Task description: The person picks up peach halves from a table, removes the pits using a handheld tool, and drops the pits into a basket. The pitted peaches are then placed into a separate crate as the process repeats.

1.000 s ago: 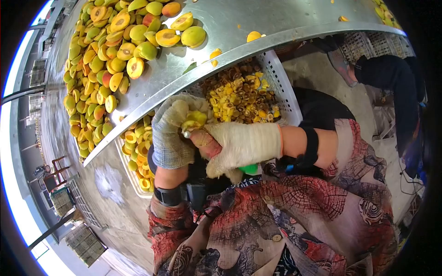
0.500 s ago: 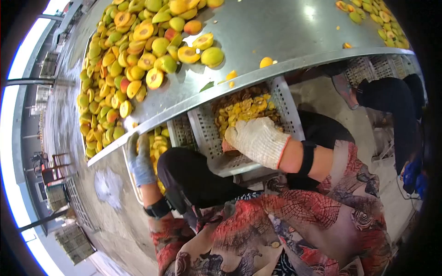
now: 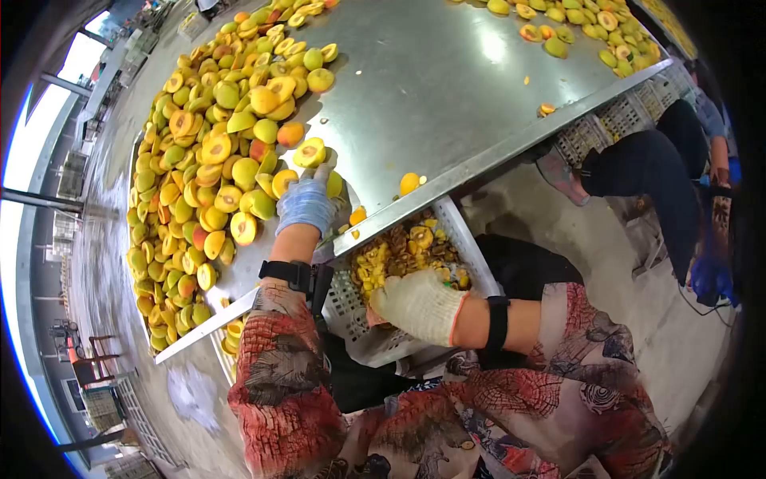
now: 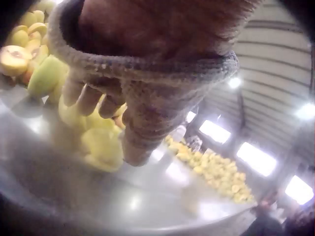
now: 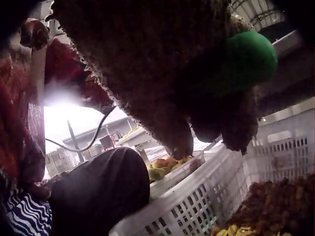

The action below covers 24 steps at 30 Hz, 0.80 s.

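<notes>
My left hand (image 3: pixel 307 203), in a greyish-blue glove, reaches onto the metal table (image 3: pixel 407 88) at the near side of the peach pile (image 3: pixel 203 172). Its fingers extend between a cut peach half (image 3: pixel 309 152) and a green-yellow peach (image 3: pixel 334 185). In the left wrist view, thumb and fingers stand apart around yellow peach pieces (image 4: pixel 102 150). Over the crate of pits and scraps (image 3: pixel 395 255) is my right hand (image 3: pixel 423 307), in a white knitted glove. It grips a tool whose green rounded handle (image 5: pixel 253 59) shows in the right wrist view; the tool's tip is hidden.
A white perforated crate (image 3: pixel 467 239) stands under the table's metal edge (image 3: pixel 479 164). Another container with peach halves (image 3: pixel 233 335) sits below the table at left. More peaches (image 3: pixel 598 28) lie at the far right of the table, near another person's legs (image 3: pixel 638 176).
Both hands were together at a peach piece. The left hand then moved to the container of halves at left, and now is up on the table among peaches. The right hand moved over the pit crate.
</notes>
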{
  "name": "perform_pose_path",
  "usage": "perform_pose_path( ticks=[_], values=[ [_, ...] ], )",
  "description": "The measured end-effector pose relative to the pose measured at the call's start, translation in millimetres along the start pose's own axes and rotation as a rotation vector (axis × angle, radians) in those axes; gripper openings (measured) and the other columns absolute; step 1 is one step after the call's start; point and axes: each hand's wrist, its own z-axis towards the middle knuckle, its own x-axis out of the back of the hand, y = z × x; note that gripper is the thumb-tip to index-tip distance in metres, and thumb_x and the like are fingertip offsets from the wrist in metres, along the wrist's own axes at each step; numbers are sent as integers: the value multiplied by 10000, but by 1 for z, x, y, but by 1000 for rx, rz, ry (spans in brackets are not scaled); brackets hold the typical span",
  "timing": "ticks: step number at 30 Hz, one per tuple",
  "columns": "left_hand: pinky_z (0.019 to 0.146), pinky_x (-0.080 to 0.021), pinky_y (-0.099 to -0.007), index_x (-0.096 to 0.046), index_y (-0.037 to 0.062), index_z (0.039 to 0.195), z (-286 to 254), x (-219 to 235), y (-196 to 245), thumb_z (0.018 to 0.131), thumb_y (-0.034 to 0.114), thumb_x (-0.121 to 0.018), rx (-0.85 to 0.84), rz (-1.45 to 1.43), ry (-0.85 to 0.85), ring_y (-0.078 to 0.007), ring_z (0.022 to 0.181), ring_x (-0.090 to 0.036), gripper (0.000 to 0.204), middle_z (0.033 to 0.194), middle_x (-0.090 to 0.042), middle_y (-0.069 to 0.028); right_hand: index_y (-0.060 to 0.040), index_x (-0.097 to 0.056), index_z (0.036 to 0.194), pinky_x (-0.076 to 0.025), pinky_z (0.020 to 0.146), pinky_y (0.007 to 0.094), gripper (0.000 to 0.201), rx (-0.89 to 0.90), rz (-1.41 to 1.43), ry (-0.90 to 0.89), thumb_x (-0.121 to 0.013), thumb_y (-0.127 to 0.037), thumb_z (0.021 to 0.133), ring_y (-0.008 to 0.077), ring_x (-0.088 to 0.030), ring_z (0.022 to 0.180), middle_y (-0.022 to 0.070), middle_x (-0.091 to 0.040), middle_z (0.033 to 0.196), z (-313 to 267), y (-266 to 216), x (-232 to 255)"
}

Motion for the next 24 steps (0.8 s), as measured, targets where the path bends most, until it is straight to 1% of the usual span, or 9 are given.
perform_pose_path(
  ticks=[5,7,10,13,17,19,20,22,24],
  values=[
    [894,-453,-429,-519,147,1207,3,-5,0,709,202,-710,7,-43,-36,-377,1057,-552,537,1097,-612,-180,-169,-626,1019,-523,695,444,193,64,231,-54,-528,-233,866,299,-656,895,120,-657,952,-3,8,-1],
    [807,-495,-415,-540,90,1160,3,-12,-11,700,166,-701,10,-112,-19,-337,953,-605,494,1014,-634,-183,-155,-611,1035,-519,705,453,204,63,285,-41,-518,-223,867,312,-653,884,135,-648,948,-5,12,7],
    [640,-512,-328,-543,30,1126,-17,-19,-43,773,214,-616,161,-1364,-53,-204,844,-621,404,922,-627,-97,-75,-546,967,-518,682,447,165,-8,332,267,-537,-164,829,345,-640,823,158,-625,867,-6,16,5],
    [633,-530,-352,-507,7,1172,-69,-14,-50,868,348,-541,81,-2077,-52,-281,838,-630,458,1048,-619,-166,-52,-536,967,-502,675,442,242,122,771,581,-623,-156,767,365,-608,821,161,-602,847,4,19,-3],
    [617,-529,-365,-545,14,1118,-122,-18,-36,858,596,-494,133,-2236,-59,-263,864,-624,640,1021,-629,-150,-66,-547,1010,-488,691,438,284,158,754,537,-645,-126,750,361,-595,813,152,-595,830,5,8,8],
    [688,-532,-382,-555,10,1103,-139,-20,-16,856,573,-523,290,-2322,89,-254,884,-619,615,1007,-628,-136,-62,-470,936,-443,647,442,267,171,811,513,-644,-189,778,375,-555,768,143,-513,773,12,3,0],
    [688,-532,-382,-555,10,1103,-144,-24,-12,856,573,-523,298,-2324,91,-254,884,-619,615,1007,-628,-136,-68,-476,960,-446,652,450,257,184,693,553,-630,-180,787,378,-555,768,149,-516,795,16,1,-4],
    [877,-476,-427,-542,-20,1119,-150,-30,-6,870,572,-496,300,-2287,199,-286,963,-583,644,1020,-609,-169,-90,-491,1023,-461,661,464,245,170,553,591,-594,-155,810,387,-560,780,162,-528,860,23,-4,-10],
    [873,-479,-406,-552,-10,1107,-156,-32,0,877,521,-523,265,-2279,255,-267,951,-592,579,1018,-615,-146,-88,-494,1018,-465,656,466,240,143,548,552,-591,-170,814,387,-563,789,163,-531,863,26,-8,-12]
  ],
)
